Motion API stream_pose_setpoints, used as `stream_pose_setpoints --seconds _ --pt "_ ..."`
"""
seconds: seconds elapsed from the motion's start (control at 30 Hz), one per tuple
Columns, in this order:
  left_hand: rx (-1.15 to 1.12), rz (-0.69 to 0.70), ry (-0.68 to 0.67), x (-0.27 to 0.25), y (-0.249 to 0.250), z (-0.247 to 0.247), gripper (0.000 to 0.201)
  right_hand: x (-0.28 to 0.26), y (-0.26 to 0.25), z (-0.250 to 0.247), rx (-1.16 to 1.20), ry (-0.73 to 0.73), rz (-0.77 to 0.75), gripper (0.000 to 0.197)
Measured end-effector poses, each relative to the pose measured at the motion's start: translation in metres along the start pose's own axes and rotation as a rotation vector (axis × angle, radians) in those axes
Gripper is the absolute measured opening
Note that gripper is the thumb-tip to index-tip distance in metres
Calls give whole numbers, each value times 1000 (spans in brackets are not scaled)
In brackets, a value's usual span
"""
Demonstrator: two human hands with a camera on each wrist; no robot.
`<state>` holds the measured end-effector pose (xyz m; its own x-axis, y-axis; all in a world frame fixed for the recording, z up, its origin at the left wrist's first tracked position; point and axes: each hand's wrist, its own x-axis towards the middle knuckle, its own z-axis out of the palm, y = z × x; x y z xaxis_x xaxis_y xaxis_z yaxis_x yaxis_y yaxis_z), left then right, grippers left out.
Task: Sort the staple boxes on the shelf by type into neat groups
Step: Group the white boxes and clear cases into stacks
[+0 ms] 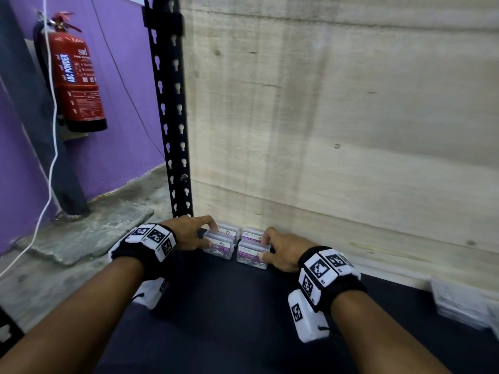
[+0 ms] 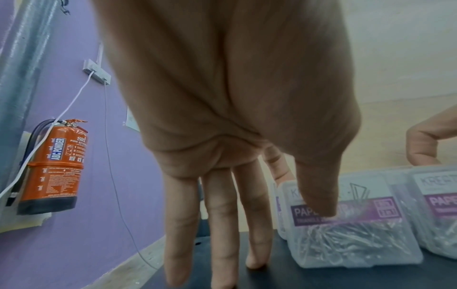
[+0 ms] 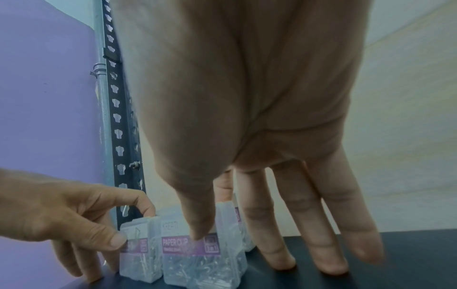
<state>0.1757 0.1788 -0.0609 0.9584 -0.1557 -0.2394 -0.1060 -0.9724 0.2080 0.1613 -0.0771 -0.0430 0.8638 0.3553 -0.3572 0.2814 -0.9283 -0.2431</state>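
Observation:
Several clear plastic boxes with purple "PAPER CLIP" labels stand in two short rows at the back left of the dark shelf. My left hand pinches the left row, with the thumb on the front box and the index finger curled over the back. My right hand pinches the right row the same way, thumb on the front label and index finger behind. On each hand the other three fingers reach straight down to the shelf. The two rows stand close together with a narrow gap between them.
A black slotted upright rises just left of the boxes, and a pale wooden back panel stands behind them. More clear boxes, blurred, lie at the shelf's right edge. A red fire extinguisher hangs on the purple wall.

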Motion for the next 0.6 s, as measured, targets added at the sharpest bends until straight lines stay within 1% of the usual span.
stream_pose_setpoints --seconds 0.2,0.4,0.5,0.6 --pt "-12 3 6 -4 0 0 35 0 0 1 50 12 5 42" --pt "-57 3 -31 -15 4 -6 41 -2 2 2 80 -9 13 46" --pt "-14 -28 -50 -26 5 -14 43 -5 6 2 89 -13 -8 47" --pt "120 -58 -35 -41 14 -28 37 -15 12 3 81 -25 -37 49"
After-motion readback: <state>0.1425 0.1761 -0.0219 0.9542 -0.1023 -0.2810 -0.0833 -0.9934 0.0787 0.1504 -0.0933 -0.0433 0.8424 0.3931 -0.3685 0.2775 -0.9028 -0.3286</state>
